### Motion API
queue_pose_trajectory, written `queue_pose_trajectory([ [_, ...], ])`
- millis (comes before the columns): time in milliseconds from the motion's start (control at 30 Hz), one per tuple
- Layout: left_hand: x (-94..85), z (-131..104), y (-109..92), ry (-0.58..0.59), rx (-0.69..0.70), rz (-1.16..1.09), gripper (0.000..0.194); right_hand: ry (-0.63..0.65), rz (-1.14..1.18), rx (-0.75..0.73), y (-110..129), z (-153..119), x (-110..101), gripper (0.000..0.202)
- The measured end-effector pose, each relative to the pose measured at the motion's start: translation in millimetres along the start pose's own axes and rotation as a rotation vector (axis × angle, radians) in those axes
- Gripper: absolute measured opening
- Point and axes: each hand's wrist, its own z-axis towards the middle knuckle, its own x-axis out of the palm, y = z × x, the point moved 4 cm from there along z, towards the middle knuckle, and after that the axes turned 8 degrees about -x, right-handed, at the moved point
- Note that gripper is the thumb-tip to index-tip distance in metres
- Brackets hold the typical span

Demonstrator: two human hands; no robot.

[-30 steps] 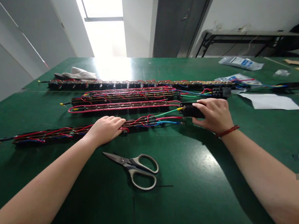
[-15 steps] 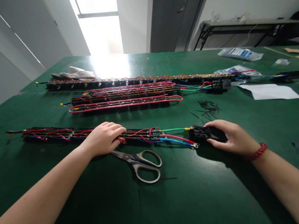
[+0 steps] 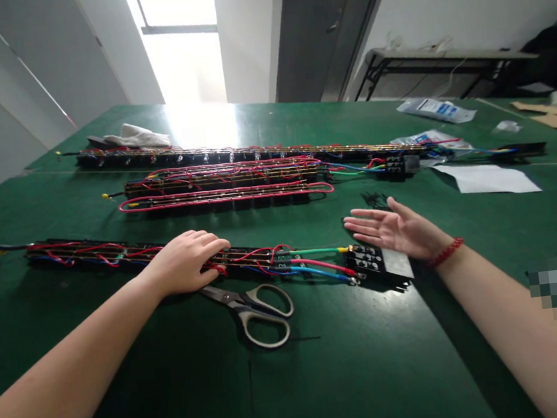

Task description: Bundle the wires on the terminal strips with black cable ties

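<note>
A long black strip with red and blue wires [image 3: 89, 252] lies across the near part of the table. My left hand [image 3: 191, 259] is closed over its middle, the thumb near a red wire. From the strip's right end, green, red and blue leads run to a black terminal block [image 3: 365, 259] with a pale face on one side. Behind and beside that block is my right hand [image 3: 394, 230], fingers stretched out, palm showing, holding nothing. Scissors [image 3: 263, 311] with pale-rimmed handles lie just below the strip, their blades partly under my left hand.
Two more wired assemblies [image 3: 220, 183] [image 3: 252, 153] lie farther back on the green table [image 3: 179, 395]. Thin black pieces [image 3: 373, 199] are scattered behind my right hand. A white paper [image 3: 491, 178], plastic bags [image 3: 435, 110] and a grey-white glove-like cloth [image 3: 137, 136] lie around.
My right hand has let go of the black terminal block and opened, turning palm into view. The block now shows its terminals and pale side. My left hand stays on the strip.
</note>
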Motion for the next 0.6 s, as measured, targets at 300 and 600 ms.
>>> queue_pose_trajectory([
  [300, 4.8, 0.0, 2.7, -0.022, 0.01, 0.008, 0.041, -0.584, -0.735, -0.153, -17.8, -21.8, -71.6, 0.06],
  [600, 5.6, 1.8, 1.4, -0.042, 0.016, 0.027, 0.042, -0.409, -1.12, -0.005, -37.8, 33.0, -93.9, 0.121],
])
